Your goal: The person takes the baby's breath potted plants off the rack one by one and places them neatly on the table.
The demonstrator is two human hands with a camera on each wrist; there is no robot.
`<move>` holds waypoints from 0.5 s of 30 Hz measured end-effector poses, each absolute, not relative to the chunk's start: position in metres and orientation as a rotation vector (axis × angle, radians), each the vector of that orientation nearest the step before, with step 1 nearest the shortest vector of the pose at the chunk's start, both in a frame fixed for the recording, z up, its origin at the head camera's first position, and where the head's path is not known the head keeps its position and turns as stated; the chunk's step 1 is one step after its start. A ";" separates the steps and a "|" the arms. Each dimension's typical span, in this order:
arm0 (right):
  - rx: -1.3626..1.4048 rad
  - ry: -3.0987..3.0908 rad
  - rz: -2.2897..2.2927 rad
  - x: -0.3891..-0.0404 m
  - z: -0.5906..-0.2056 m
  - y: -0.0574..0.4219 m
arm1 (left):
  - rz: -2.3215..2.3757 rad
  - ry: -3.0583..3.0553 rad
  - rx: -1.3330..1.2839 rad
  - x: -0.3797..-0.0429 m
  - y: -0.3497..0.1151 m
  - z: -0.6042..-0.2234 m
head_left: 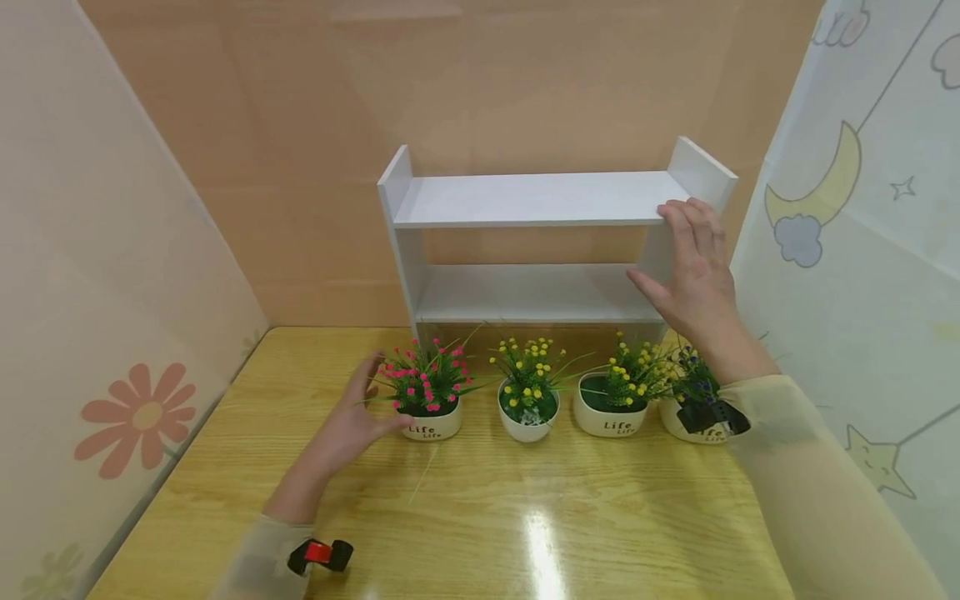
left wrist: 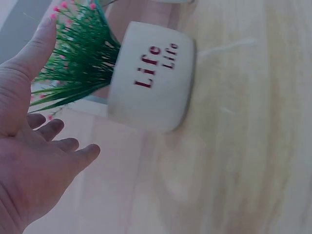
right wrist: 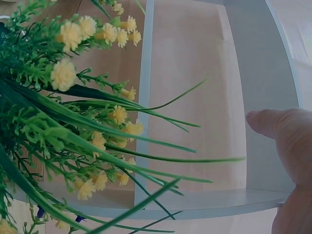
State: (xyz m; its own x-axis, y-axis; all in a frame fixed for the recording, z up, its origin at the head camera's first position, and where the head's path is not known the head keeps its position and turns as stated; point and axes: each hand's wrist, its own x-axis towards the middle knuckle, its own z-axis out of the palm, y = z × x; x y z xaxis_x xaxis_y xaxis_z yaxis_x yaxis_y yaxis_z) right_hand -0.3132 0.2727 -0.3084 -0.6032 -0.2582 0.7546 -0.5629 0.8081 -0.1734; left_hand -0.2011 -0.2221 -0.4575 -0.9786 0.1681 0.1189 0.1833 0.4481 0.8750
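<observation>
My left hand (head_left: 362,421) is spread beside a white oval pot (head_left: 433,426) marked "Life", planted with pink artificial flowers (head_left: 424,377). In the left wrist view, thumb and fingers stand apart around the foliage, and a gap shows between the hand and the pot (left wrist: 152,78). My right hand (head_left: 697,271) is at the right end of a white two-tier shelf (head_left: 540,197). Its fingertips reach the front edge of the upper board, and the thumb points out to the left. In the right wrist view only the thumb (right wrist: 280,124) shows, in front of the upper board.
Along the shelf's front stand a round pot (head_left: 527,431) with yellow flowers, an oval pot (head_left: 611,419) with yellow flowers, and another pot (head_left: 678,422) with blue-purple flowers, partly behind my right wrist. All are on a wooden table (head_left: 465,508) between patterned side walls.
</observation>
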 end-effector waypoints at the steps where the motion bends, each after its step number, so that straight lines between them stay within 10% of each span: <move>1: 0.603 -2.231 0.512 -0.313 -0.308 0.272 | -1.618 -2.656 -0.328 -0.201 -0.223 -0.455; 15: 0.619 -2.330 0.467 -0.302 -0.303 0.265 | -1.193 -2.736 -0.373 -0.200 -0.213 -0.414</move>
